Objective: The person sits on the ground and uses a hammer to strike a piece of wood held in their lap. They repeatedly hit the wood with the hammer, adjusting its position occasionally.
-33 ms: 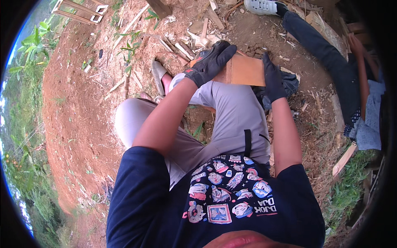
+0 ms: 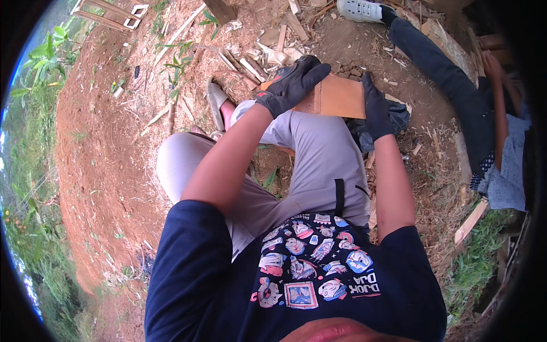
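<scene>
I sit on the ground in grey trousers with black work gloves on both hands. A flat orange-brown wooden board (image 2: pixel 339 97) lies just beyond my right knee. My left hand (image 2: pixel 293 85) lies across the board's left end, its fingers stretched over the far edge and holding it. My right hand (image 2: pixel 376 108) grips the board's right edge, fingers pointing up along it. The board's lower edge is hidden behind my knee.
Several wood offcuts (image 2: pixel 268 54) lie on red soil beyond the board. A dark bag (image 2: pixel 399 117) sits under my right hand. My sandalled foot (image 2: pixel 216 102) is at the left. Another person's leg (image 2: pixel 439 68) and white shoe (image 2: pixel 362 10) stretch along the right. A loose plank (image 2: pixel 472 221) lies in grass.
</scene>
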The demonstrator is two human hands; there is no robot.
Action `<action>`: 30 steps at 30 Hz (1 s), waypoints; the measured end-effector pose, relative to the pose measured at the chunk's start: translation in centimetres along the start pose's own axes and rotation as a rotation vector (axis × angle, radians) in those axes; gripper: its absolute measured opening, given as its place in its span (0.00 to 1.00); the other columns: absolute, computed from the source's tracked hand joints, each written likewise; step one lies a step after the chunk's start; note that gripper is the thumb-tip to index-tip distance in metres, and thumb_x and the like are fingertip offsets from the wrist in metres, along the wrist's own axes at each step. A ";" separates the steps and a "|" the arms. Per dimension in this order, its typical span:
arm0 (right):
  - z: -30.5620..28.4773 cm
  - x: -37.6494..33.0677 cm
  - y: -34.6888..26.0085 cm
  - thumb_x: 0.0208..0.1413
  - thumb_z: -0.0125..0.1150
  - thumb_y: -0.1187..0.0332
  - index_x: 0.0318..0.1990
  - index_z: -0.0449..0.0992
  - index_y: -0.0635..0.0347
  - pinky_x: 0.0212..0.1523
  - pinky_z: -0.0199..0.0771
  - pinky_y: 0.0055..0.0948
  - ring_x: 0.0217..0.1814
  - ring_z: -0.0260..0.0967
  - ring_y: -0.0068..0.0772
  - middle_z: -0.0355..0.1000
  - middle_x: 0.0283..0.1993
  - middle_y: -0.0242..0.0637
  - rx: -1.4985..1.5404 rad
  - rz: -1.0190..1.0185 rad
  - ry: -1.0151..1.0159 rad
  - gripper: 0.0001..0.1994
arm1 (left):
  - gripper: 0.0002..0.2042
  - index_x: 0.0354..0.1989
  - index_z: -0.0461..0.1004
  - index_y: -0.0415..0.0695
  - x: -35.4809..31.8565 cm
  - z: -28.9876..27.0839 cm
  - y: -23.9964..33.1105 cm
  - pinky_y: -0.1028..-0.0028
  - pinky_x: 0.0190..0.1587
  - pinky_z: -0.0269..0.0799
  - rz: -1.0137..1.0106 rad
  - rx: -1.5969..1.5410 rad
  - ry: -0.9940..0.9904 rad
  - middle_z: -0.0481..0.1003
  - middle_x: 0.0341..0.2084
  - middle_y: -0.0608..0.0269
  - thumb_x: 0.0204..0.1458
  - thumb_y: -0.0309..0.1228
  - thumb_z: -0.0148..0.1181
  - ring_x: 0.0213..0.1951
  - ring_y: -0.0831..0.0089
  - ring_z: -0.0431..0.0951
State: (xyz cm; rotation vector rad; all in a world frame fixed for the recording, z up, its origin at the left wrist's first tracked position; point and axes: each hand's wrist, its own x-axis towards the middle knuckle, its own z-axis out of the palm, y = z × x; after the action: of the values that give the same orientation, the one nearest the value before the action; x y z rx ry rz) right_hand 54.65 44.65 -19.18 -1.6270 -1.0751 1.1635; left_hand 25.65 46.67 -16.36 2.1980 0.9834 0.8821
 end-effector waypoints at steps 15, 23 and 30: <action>-9.6 3.9 8.0 0.82 0.39 0.46 0.83 0.55 0.59 0.67 0.75 0.38 0.66 0.76 0.35 0.74 0.71 0.50 -0.920 -0.408 -0.090 0.34 | 0.30 0.68 0.75 0.50 3.7 3.5 0.4 0.54 0.67 0.72 -0.014 -0.150 -0.080 0.80 0.60 0.43 0.72 0.59 0.45 0.63 0.45 0.79; -7.3 8.1 5.7 0.71 0.41 0.25 0.56 0.85 0.63 0.60 0.78 0.42 0.58 0.80 0.48 0.83 0.54 0.51 -0.449 0.258 -0.002 0.45 | 0.47 0.77 0.63 0.39 1.1 4.6 2.2 0.52 0.75 0.62 -0.369 0.076 -0.258 0.69 0.70 0.38 0.60 0.64 0.64 0.72 0.42 0.69; -7.4 12.4 12.5 0.74 0.46 0.32 0.58 0.82 0.57 0.60 0.80 0.42 0.53 0.82 0.44 0.84 0.53 0.42 -0.077 0.454 -0.095 0.36 | 0.60 0.80 0.58 0.39 0.0 7.2 1.6 0.43 0.77 0.57 -0.289 0.268 -0.288 0.68 0.70 0.39 0.40 0.57 0.81 0.74 0.41 0.66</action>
State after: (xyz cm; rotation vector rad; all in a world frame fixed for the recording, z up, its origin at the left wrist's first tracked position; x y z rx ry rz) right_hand 66.33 51.91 -32.41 -1.9568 -0.8369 1.5186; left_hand 31.72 44.17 -19.66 2.2391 1.2887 0.3058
